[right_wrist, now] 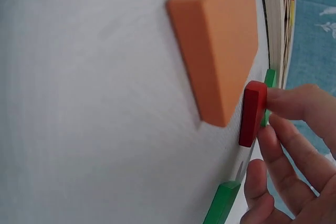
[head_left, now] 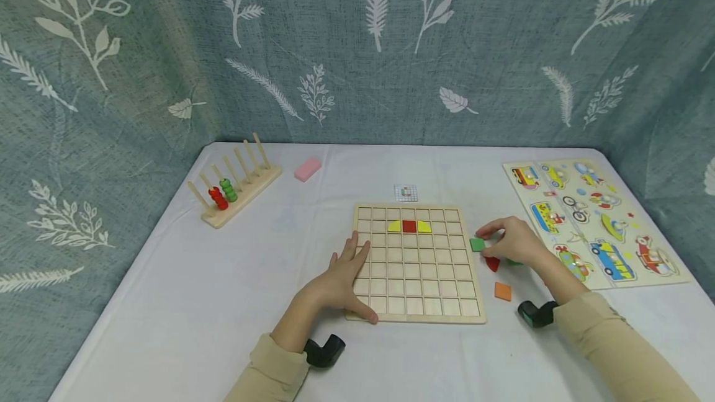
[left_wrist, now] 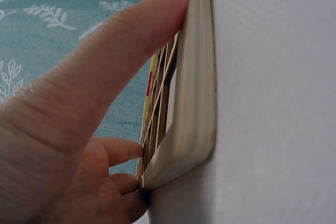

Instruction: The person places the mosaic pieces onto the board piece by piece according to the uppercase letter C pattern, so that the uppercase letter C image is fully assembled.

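Observation:
A wooden grid board (head_left: 416, 262) (left_wrist: 194, 103) lies in the middle of the white table. Two yellow pieces (head_left: 395, 226) flank a red square (head_left: 409, 226) in its second row. My left hand (head_left: 349, 278) rests flat on the board's left side, with its thumb (left_wrist: 131, 40) along the front edge. To the right of the board my right hand (head_left: 511, 241) (right_wrist: 294, 145) curls over loose pieces and pinches a green square (head_left: 477, 244) (right_wrist: 269, 80) with its fingertips. A red piece (head_left: 492, 263) (right_wrist: 252, 114), an orange square (head_left: 503, 291) (right_wrist: 220, 40) and another green piece (right_wrist: 220, 203) lie close by.
A wooden peg rack (head_left: 234, 188) with red and green rings stands at the back left, near a pink block (head_left: 308, 169). A small card (head_left: 406, 192) lies behind the board. A vehicle puzzle board (head_left: 592, 216) fills the right side. A leaf-patterned curtain surrounds the table.

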Available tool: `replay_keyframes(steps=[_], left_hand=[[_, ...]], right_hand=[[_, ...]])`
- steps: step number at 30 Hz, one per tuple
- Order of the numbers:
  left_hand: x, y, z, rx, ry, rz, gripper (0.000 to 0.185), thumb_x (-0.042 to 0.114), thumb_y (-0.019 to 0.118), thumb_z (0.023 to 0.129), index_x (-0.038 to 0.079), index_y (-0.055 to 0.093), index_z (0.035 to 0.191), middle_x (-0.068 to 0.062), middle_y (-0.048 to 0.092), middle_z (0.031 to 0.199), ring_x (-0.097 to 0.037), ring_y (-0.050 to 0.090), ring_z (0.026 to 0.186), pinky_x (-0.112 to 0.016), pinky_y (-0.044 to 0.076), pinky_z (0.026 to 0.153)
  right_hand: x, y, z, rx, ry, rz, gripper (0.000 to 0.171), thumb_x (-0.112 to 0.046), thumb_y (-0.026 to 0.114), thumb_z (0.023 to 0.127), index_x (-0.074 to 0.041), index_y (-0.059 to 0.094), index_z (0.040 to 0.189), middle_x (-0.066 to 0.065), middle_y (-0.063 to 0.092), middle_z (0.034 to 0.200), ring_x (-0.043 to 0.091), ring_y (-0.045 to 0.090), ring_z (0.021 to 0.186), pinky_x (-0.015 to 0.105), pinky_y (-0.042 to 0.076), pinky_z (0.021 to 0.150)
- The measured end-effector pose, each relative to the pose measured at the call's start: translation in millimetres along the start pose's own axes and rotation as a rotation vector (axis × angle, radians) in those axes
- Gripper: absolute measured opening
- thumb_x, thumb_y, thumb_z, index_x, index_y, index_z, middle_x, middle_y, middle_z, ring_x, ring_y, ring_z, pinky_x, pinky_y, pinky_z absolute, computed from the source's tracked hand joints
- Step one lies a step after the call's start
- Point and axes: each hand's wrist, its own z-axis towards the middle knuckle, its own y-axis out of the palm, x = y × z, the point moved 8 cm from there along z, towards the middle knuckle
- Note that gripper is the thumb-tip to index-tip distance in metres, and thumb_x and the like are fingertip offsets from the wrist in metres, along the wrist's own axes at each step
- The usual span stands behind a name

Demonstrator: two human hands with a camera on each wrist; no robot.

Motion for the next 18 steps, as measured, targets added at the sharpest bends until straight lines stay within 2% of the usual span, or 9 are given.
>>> replay_keyframes(steps=[18], left_hand=[[-0.1,-0.2,0.5,0.002,-0.010,0.005,0.130,0.036,0.090,0.046,0.001,0.013,0.145,-0.018,-0.011,0.150,-0.029,-0.005,0.138,-0.048,0.002,0.109]], right_hand=[[2.2,1.4,-0.3,-0.002,0.017,-0.006,0.031,-0.013,0.075,0.070,-0.003,0.069,0.099,0.010,0.062,0.094,0.023,0.050,0.079,0.028,0.042,0.060]])
